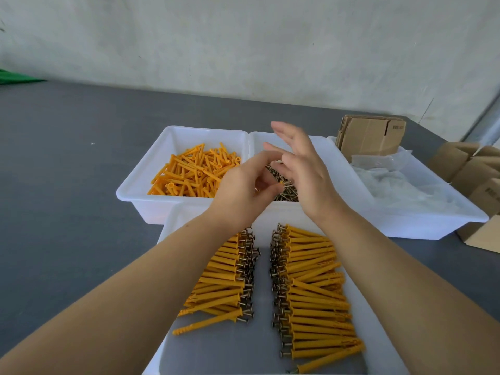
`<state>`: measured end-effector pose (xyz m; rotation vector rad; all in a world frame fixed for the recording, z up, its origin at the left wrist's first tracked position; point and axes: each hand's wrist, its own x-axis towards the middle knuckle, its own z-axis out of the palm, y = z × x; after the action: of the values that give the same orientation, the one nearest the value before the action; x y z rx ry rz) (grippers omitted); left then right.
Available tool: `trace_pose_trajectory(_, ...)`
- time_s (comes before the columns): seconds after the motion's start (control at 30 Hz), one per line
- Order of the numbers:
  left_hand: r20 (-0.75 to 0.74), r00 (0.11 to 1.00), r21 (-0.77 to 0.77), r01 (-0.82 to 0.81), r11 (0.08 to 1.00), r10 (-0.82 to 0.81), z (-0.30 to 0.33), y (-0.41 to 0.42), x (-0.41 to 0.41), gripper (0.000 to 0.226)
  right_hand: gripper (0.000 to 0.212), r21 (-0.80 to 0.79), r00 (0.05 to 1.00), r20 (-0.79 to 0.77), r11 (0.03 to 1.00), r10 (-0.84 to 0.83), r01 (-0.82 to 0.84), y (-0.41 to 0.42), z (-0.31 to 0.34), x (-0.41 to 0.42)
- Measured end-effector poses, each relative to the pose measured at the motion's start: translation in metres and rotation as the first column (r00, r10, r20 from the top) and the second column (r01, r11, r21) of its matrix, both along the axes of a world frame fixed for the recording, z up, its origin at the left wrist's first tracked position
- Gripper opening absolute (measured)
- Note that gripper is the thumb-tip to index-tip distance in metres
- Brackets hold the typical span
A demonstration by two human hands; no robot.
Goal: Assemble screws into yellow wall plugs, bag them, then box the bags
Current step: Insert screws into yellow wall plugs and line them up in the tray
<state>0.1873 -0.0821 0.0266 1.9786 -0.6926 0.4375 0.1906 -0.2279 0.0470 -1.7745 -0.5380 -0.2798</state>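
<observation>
Both bare forearms reach forward and converge at centre. Left hand [243, 185] raised, back toward camera, fingers [266, 158] curled, thumb and index tips pinched close; anything between them too small to tell. Right hand [303, 169] just beside it, lifted, palm facing left, fingers straight and loosely spread, holding nothing.

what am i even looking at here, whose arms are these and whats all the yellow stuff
This is one picture from a camera worn on a person's head, looking down at their own bare arms; there is no machine.

The left hand pinches something small I cannot make out. The right hand is open, fingers spread.

On the grey table stand white tubs: loose yellow wall plugs, a screw pile behind the hands, and clear bags with flattened cardboard. The near tray holds two rows of finished plugs with screws. Cardboard boxes sit at the far right.
</observation>
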Motion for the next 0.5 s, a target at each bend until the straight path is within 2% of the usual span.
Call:
trace_pose_trajectory(0.07,-0.028,0.999,-0.07,0.034,0.997,-0.036,0.001,-0.006,-0.004,0.048,0.049,0.108,0.996,-0.064,0.992,-0.056,0.062,-0.003,0.001,0.004)
trace_pose_trajectory(0.13,-0.036,0.996,-0.118,0.075,0.99,-0.08,0.004,-0.009,-0.008,0.047,0.049,0.148,0.969,-0.061,0.958,-0.237,0.244,-0.012,-0.002,0.007)
trace_pose_trajectory(0.23,-0.103,0.972,-0.181,0.192,0.965,-0.213,0.008,-0.009,-0.012,0.031,0.043,0.122,0.885,-0.022,0.877,-0.466,0.465,-0.031,-0.01,0.014)
trace_pose_trajectory(0.33,-0.233,0.902,-0.231,0.312,0.922,-0.364,0.009,-0.013,-0.02,0.014,0.036,0.119,0.82,-0.062,0.811,-0.569,0.572,-0.047,-0.017,0.023)
trace_pose_trajectory(0.4,-0.295,0.861,-0.167,0.38,0.91,-0.414,0.007,-0.017,-0.026,0.012,0.035,0.125,0.798,-0.087,0.788,-0.596,0.603,-0.052,-0.02,0.027)
trace_pose_trajectory(0.5,-0.315,0.86,0.061,0.441,0.895,-0.402,0.001,-0.025,-0.033,0.022,0.034,0.13,0.8,-0.099,0.79,-0.591,0.6,-0.053,-0.022,0.031)
